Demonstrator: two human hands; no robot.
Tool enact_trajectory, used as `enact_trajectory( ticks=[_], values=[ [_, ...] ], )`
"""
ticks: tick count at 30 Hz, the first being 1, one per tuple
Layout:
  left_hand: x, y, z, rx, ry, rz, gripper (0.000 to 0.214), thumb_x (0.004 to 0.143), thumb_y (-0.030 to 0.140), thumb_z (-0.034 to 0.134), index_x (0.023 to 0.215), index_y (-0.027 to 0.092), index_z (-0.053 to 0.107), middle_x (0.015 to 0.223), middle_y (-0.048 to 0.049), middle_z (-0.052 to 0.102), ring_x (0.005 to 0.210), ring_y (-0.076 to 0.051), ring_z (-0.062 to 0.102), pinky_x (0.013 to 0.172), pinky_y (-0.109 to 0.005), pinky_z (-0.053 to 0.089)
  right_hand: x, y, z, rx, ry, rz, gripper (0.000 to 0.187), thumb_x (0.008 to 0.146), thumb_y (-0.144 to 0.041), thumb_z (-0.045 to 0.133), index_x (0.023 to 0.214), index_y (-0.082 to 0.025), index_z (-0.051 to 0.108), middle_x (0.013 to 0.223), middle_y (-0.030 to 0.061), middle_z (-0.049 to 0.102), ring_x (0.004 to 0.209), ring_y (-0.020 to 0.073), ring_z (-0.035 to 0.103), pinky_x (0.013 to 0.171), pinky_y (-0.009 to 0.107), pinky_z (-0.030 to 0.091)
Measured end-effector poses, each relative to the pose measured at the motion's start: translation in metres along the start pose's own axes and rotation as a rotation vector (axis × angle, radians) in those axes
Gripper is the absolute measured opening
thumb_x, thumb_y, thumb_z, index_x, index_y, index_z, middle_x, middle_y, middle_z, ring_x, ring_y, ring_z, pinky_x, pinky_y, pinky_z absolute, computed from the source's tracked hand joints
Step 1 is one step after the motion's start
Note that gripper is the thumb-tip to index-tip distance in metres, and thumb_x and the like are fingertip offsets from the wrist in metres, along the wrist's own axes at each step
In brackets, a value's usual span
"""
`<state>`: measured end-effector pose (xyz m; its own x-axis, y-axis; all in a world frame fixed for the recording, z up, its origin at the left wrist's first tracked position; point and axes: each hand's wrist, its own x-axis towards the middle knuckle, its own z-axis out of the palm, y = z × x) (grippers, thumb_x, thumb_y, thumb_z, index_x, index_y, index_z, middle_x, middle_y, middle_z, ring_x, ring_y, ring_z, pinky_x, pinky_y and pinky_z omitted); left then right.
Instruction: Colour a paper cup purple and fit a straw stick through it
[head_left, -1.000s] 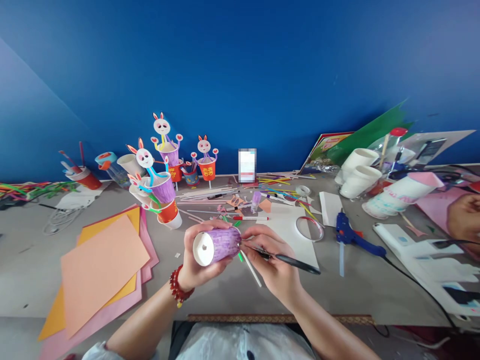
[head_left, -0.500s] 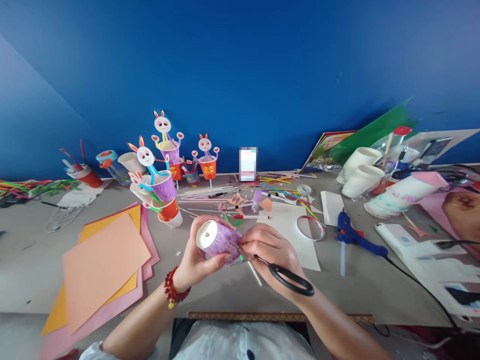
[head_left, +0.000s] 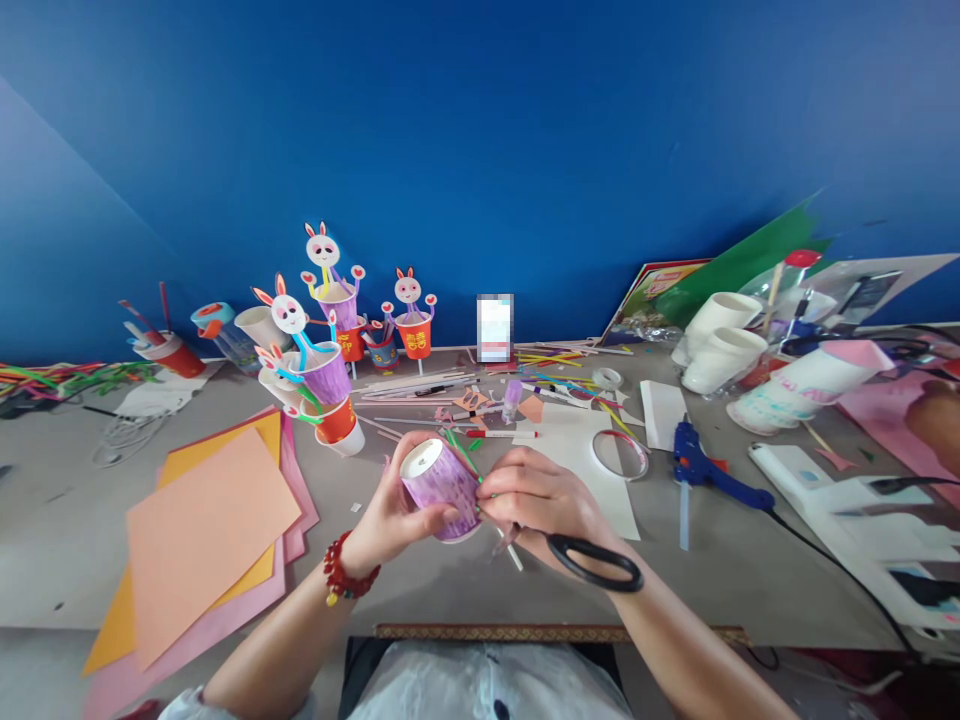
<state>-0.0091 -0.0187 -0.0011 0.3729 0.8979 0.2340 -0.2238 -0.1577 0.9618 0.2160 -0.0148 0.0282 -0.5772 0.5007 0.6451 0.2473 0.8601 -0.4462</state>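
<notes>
A purple-coloured paper cup (head_left: 445, 492) lies tilted in my left hand (head_left: 397, 505), its white base facing up and left. The left fingers and thumb wrap round its side. My right hand (head_left: 544, 500) is closed around scissors, whose black handle loop (head_left: 596, 563) sticks out below the palm; the blades are mostly hidden. Its fingertips pinch at the cup's right side, where small bits of green show. What exactly they pinch is hidden. Just behind the cup runs a thin green stick (head_left: 461, 450). Below the right fingers a white stick (head_left: 514, 556) shows.
Coloured paper sheets (head_left: 210, 540) lie at left, near cups with rabbit figures (head_left: 322, 375). Pens, straws and paper scraps litter the middle. A tape roll (head_left: 619, 456), a blue glue gun (head_left: 701, 470) and a white power strip (head_left: 817, 520) are at right.
My left hand has turned the cup more upright, so its base shows less. The right hand and the scissors' handle have shifted slightly right. Both hands keep their holds.
</notes>
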Motion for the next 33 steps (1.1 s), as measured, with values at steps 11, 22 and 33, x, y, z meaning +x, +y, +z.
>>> enact_trajectory(
  ticks=[11, 22, 33],
  values=[
    [0.003, -0.007, -0.002, -0.084, -0.029, 0.0, 0.057, 0.077, 0.03, 0.078, 0.122, 0.025, 0.043, 0.116, -0.0095, 0.063, 0.103, -0.025, 0.064, 0.084, -0.035, 0.054, -0.005, 0.004, 0.001, 0.207, 0.037, 0.136, 0.011, 0.091, -0.016, 0.063, 0.093, -0.025, 0.069, 0.098, 0.0053, 0.072, 0.089, 0.0188, 0.064, 0.081, 0.035, 0.052],
    [0.005, -0.026, -0.011, 0.014, 0.057, 0.276, 0.069, 0.068, 0.039, 0.085, 0.124, 0.029, 0.047, 0.124, -0.0105, 0.053, 0.119, -0.029, 0.053, 0.099, -0.047, 0.047, -0.02, 0.009, 0.016, 0.843, 0.345, 0.702, 0.023, 0.079, -0.039, 0.078, 0.073, -0.019, 0.068, 0.089, 0.0046, 0.067, 0.075, 0.0166, 0.064, 0.064, 0.029, 0.055],
    [0.005, -0.033, -0.018, 0.199, 0.078, 0.195, 0.073, 0.073, 0.031, 0.083, 0.134, 0.028, 0.044, 0.129, -0.0119, 0.055, 0.121, -0.031, 0.055, 0.101, -0.047, 0.045, -0.016, 0.003, 0.023, 1.107, 0.231, 0.85, 0.031, 0.072, -0.04, 0.083, 0.069, -0.018, 0.062, 0.093, 0.0076, 0.075, 0.081, 0.0197, 0.068, 0.068, 0.031, 0.054]
  ],
)
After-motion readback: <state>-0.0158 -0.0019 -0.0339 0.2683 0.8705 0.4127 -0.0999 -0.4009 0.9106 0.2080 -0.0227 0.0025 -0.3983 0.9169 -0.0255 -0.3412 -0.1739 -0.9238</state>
